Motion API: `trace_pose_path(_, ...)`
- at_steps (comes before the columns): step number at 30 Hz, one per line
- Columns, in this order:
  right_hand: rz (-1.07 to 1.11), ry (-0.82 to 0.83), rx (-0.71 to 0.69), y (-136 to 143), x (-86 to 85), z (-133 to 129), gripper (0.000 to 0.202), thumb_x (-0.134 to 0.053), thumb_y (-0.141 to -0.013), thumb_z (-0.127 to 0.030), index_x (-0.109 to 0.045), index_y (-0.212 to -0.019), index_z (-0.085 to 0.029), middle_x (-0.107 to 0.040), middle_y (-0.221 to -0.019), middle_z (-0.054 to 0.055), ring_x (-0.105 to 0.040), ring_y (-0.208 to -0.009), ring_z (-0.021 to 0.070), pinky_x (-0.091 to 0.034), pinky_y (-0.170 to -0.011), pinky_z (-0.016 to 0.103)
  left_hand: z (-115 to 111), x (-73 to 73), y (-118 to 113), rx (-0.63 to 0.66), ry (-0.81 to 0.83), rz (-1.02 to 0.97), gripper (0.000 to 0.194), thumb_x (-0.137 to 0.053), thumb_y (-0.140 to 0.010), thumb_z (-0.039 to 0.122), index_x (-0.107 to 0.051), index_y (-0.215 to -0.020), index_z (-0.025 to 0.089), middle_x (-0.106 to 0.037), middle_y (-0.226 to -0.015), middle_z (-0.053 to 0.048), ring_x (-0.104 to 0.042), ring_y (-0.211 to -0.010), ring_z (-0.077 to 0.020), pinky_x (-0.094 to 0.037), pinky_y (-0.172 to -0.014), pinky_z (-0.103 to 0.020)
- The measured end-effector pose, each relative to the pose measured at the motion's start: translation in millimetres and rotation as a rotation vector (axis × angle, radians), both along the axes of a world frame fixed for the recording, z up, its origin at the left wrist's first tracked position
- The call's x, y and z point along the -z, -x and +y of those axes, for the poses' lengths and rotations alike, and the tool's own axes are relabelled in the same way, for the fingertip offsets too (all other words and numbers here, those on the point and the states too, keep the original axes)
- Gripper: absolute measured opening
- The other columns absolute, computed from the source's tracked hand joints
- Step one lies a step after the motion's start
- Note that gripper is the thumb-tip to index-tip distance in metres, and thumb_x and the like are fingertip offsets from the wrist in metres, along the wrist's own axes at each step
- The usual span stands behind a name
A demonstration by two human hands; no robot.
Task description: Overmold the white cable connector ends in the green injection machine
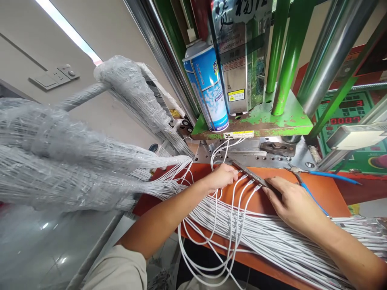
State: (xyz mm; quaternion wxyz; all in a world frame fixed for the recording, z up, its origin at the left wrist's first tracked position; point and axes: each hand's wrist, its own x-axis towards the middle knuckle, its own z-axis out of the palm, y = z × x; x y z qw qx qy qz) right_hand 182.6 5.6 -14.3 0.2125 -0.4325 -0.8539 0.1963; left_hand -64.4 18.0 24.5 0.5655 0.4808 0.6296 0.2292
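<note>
Cable ends [246,186] fan out between both hands on the orange table [326,193]. Left hand [222,177] is closed around a few white cables; right hand [290,201] lies flat, fingers pressing a metal strip [250,175]. Judging by the thick bundle [281,241] beneath, most remain unloaded. Press base just ahead leaves little room.

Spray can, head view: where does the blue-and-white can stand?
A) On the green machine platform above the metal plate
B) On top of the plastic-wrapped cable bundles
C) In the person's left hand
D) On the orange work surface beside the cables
A: the spray can stands upright on the chipped green machine platform, above and behind both hands, which rest lower among the white cables.
</note>
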Motion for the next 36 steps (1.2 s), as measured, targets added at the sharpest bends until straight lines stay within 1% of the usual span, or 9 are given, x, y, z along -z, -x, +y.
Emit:
trace_pose_path(10, -0.019, -0.078, -0.090, -0.7, -4.6, -0.7, 0.031, -0.036, -0.108, -0.042, -0.057, -0.098, -0.022, -0.063, -0.087, 0.005, -0.062, -0.074, 0.0222, -0.045, -0.068, 0.037, 6.8, -0.5, 2.4, 0.062, 0.034, 0.033, 0.032, -0.052, -0.096, 0.032, -0.052, -0.068, 0.018, -0.035, -0.046, 0.008, -0.023, -0.037, -0.0049, -0.016, -0.040, -0.019)
trace_pose_path(18, 0.056, 0.006, -0.178, -7.5, -4.5, 3.7, 0.029, -0.044, -0.107, -0.041, -0.063, -0.117, -0.022, -0.070, -0.119, 0.008, -0.068, -0.103, 0.0247, -0.052, -0.082, 0.036, 0.6, 5.9, -2.6, 0.071, -0.082, 0.155, 0.032, -0.049, -0.095, 0.028, -0.052, -0.065, 0.018, -0.044, -0.050, 0.004, -0.038, -0.042, -0.0076, -0.028, -0.045, -0.020)
trace_pose_path(20, 0.052, 0.020, -0.123, -5.0, -1.7, 3.4, 0.029, -0.045, -0.107, -0.043, -0.064, -0.116, -0.023, -0.071, -0.115, 0.007, -0.068, -0.099, 0.0243, -0.052, -0.082, 0.037, -5.9, -4.7, -1.7, 0.123, -0.134, 0.228, 0.031, -0.054, -0.094, 0.028, -0.053, -0.065, 0.018, -0.049, -0.052, 0.001, -0.043, -0.045, -0.0100, -0.030, -0.048, -0.022)
trace_pose_path(24, 0.034, -0.035, -0.054, 1.5, 2.2, 3.0, 0.032, -0.044, -0.107, -0.044, -0.064, -0.115, -0.021, -0.067, -0.107, 0.009, -0.063, -0.097, 0.0258, -0.049, -0.087, 0.042, -23.6, -44.5, 6.9, 0.199, -0.567, 0.627, 0.037, -0.056, -0.098, 0.039, -0.056, -0.067, 0.019, -0.058, -0.064, -0.004, -0.052, -0.060, -0.0149, -0.038, -0.062, -0.029)
trace_pose_path(27, 0.018, -0.069, -0.072, 3.2, 2.4, 3.9, 0.032, -0.044, -0.107, -0.042, -0.065, -0.117, -0.020, -0.063, -0.112, 0.011, -0.059, -0.103, 0.0269, -0.048, -0.091, 0.043, -27.3, -60.4, 21.6, 0.122, -0.694, 0.769, 0.044, -0.047, -0.103, 0.048, -0.059, -0.071, 0.019, -0.059, -0.066, -0.004, -0.056, -0.065, -0.0173, -0.045, -0.070, -0.032)
trace_pose_path(30, 0.023, -0.065, -0.065, 2.6, 2.2, 5.0, 0.031, -0.045, -0.106, -0.043, -0.064, -0.117, -0.022, -0.062, -0.112, 0.010, -0.058, -0.104, 0.0263, -0.049, -0.090, 0.042, -17.4, -49.0, 34.4, 0.032, -0.767, 0.855, 0.036, -0.053, -0.101, 0.051, -0.065, -0.099, 0.016, -0.068, -0.101, -0.013, -0.065, -0.101, -0.0282, -0.049, -0.094, -0.043)
trace_pose_path(33, 0.044, -0.056, -0.065, 2.0, 2.2, 5.9, 0.031, -0.045, -0.106, -0.044, -0.064, -0.117, -0.023, -0.062, -0.113, 0.009, -0.059, -0.104, 0.0256, -0.049, -0.090, 0.042, 1.7, -25.7, 34.8, 0.006, -0.777, 0.786, 0.065, -0.062, -0.093, 0.059, -0.052, -0.135, 0.011, -0.053, -0.143, -0.024, -0.048, -0.137, -0.0374, -0.039, -0.113, -0.052)
trace_pose_path(35, 0.057, -0.044, -0.069, 2.0, 1.9, 6.5, 0.029, -0.046, -0.106, -0.044, -0.064, -0.117, -0.023, -0.062, -0.113, 0.008, -0.059, -0.105, 0.0252, -0.050, -0.091, 0.042, 17.8, -12.8, 28.9, -0.023, -0.703, 0.640, 0.073, -0.067, -0.089, 0.063, -0.050, -0.138, 0.011, -0.057, -0.138, -0.024, -0.053, -0.132, -0.0368, -0.044, -0.110, -0.051)
trace_pose_path(36, 0.063, -0.040, -0.067, 2.1, 1.5, 6.8, 0.028, -0.047, -0.106, -0.044, -0.064, -0.117, -0.024, -0.062, -0.112, 0.008, -0.059, -0.105, 0.0250, -0.050, -0.090, 0.041, 26.0, -7.9, 25.3, -0.032, -0.673, 0.557, 0.067, -0.070, -0.087, 0.060, -0.054, -0.133, 0.013, -0.064, -0.127, -0.021, -0.060, -0.122, -0.0346, -0.048, -0.104, -0.049)
